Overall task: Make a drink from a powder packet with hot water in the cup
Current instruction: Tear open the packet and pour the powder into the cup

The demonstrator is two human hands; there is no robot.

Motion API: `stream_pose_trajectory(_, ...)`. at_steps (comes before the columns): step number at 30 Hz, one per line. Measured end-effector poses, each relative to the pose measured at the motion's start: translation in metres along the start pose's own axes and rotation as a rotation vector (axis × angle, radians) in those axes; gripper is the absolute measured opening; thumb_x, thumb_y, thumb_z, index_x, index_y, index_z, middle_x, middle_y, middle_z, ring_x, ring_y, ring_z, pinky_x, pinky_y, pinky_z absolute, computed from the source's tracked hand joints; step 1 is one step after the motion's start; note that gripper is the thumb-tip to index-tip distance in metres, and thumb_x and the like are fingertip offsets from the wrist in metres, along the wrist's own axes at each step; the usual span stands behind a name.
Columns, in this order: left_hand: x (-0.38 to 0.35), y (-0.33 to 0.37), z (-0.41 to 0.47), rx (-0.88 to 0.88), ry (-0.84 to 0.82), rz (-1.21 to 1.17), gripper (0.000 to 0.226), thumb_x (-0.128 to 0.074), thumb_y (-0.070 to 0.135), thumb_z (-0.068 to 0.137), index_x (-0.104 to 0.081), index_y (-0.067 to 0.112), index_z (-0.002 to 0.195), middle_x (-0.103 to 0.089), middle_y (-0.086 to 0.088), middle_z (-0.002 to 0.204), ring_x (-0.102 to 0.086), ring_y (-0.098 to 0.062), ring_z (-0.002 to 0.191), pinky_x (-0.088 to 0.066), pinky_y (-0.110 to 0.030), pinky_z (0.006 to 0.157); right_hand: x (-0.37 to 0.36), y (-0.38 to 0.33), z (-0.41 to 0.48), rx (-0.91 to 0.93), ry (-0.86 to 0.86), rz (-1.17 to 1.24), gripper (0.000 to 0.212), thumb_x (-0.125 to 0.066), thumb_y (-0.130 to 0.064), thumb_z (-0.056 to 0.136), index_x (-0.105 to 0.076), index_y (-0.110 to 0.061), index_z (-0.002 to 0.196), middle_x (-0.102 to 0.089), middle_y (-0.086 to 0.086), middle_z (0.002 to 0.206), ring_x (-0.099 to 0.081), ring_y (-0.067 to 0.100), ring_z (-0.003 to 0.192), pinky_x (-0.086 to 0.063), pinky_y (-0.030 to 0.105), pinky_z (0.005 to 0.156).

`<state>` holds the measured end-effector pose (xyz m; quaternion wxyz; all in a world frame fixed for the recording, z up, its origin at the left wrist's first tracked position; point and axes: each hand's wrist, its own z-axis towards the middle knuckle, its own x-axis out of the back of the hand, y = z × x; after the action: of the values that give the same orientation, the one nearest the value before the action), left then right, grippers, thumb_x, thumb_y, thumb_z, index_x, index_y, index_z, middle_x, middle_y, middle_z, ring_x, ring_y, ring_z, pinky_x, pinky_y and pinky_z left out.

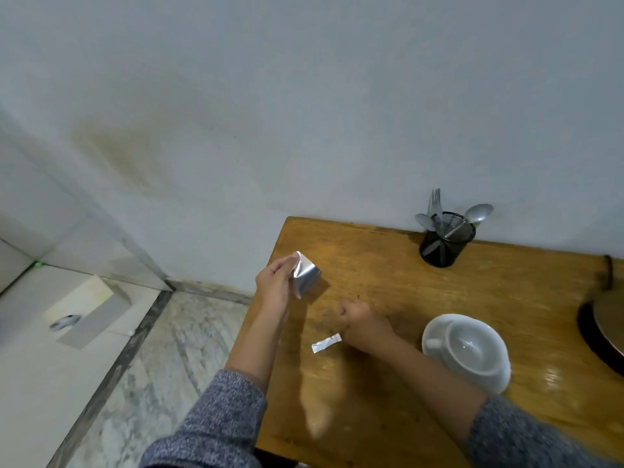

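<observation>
My left hand [275, 285] holds a crumpled silver foil packet [305, 276] above the left end of the wooden table [388, 292]. My right hand [363, 324] rests on the table as a closed fist with nothing visible in it. A small torn foil strip [326, 343] lies on the wood just left of that hand. To the right stands a white cup [477, 349] on a white saucer [435, 329], handle turned left; the cup looks empty.
A black mesh holder [444, 243] with spoons and forks stands at the back by the wall. A dark round object [604, 329] sits at the right edge. The table's left edge drops to a marble floor [162, 349].
</observation>
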<state>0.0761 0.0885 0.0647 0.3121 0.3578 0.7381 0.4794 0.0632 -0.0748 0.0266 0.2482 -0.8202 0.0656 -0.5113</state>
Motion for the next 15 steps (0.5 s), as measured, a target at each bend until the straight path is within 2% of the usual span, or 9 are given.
stream_pose_trajectory(3, -0.035, 0.003, -0.009, 0.015, -0.099, 0.0, 0.012, -0.068, 0.018, 0.079, -0.071, 0.009, 0.087, -0.066, -0.008, 0.084, -0.059, -0.021, 0.079, -0.048, -0.031, 0.07, 0.024, 0.01, -0.002, -0.115, 0.076, 0.538, 0.028, -0.062, -0.016, 0.081, -0.054, -0.02, 0.107, -0.055, -0.003, 0.089, -0.058, 0.018, 0.085, -0.053, 0.039, 0.076)
stream_pose_trajectory(5, -0.064, 0.003, -0.019, 0.022, -0.162, 0.01, 0.021, -0.066, 0.016, 0.081, -0.068, 0.002, 0.097, -0.064, -0.006, 0.084, -0.057, -0.017, 0.077, -0.046, -0.025, 0.067, 0.041, 0.018, -0.006, -0.11, 0.063, 0.82, 0.038, -0.069, -0.019, 0.081, -0.051, -0.019, 0.114, -0.058, -0.003, 0.096, -0.06, 0.019, 0.089, -0.054, 0.033, 0.068)
stream_pose_trajectory(6, -0.078, 0.003, -0.025, 0.033, -0.193, 0.005, 0.023, -0.066, 0.016, 0.081, -0.068, 0.002, 0.098, -0.065, -0.007, 0.086, -0.057, -0.018, 0.079, -0.047, -0.026, 0.07, 0.048, 0.023, -0.009, -0.103, 0.071, 0.914, 0.04, -0.07, -0.02, 0.081, -0.05, -0.017, 0.115, -0.058, -0.002, 0.098, -0.06, 0.018, 0.089, -0.051, 0.028, 0.064)
stream_pose_trajectory(9, -0.119, 0.001, -0.046, 0.057, -0.299, -0.008, 0.017, -0.066, 0.015, 0.081, -0.069, 0.006, 0.095, -0.066, -0.008, 0.089, -0.058, -0.019, 0.083, -0.048, -0.029, 0.078, 0.067, 0.041, -0.026, -0.075, 0.185, 1.072, 0.024, -0.071, -0.02, 0.081, -0.056, -0.018, 0.099, -0.061, -0.002, 0.088, -0.058, 0.011, 0.074, -0.046, 0.023, 0.059)
stream_pose_trajectory(11, -0.143, -0.002, -0.06, 0.033, -0.377, 0.023, 0.016, -0.067, 0.014, 0.08, -0.069, 0.006, 0.094, -0.066, -0.003, 0.084, -0.058, -0.015, 0.078, -0.047, -0.023, 0.07, 0.077, 0.058, -0.038, -0.115, 0.29, 1.098, 0.013, -0.068, -0.02, 0.084, -0.06, -0.016, 0.093, -0.062, -0.003, 0.081, -0.056, 0.009, 0.069, -0.047, 0.022, 0.06)
stream_pose_trajectory(13, -0.163, -0.005, -0.073, -0.015, -0.452, 0.06, 0.016, -0.068, 0.015, 0.079, -0.07, 0.006, 0.092, -0.067, 0.0, 0.08, -0.058, -0.01, 0.073, -0.046, -0.018, 0.066, 0.087, 0.078, -0.053, -0.159, 0.359, 1.119, 0.013, -0.066, -0.02, 0.085, -0.061, -0.011, 0.093, -0.061, 0.0, 0.082, -0.057, 0.012, 0.074, -0.05, 0.026, 0.069)
stream_pose_trajectory(15, -0.178, -0.011, -0.083, -0.073, -0.51, 0.11, 0.011, -0.069, 0.013, 0.078, -0.071, 0.008, 0.087, -0.068, 0.006, 0.074, -0.059, -0.004, 0.069, -0.046, -0.014, 0.065, 0.095, 0.098, -0.07, -0.18, 0.407, 1.213, 0.008, -0.063, -0.016, 0.087, -0.058, -0.011, 0.085, -0.058, 0.0, 0.078, -0.058, 0.009, 0.072, -0.051, 0.022, 0.07)
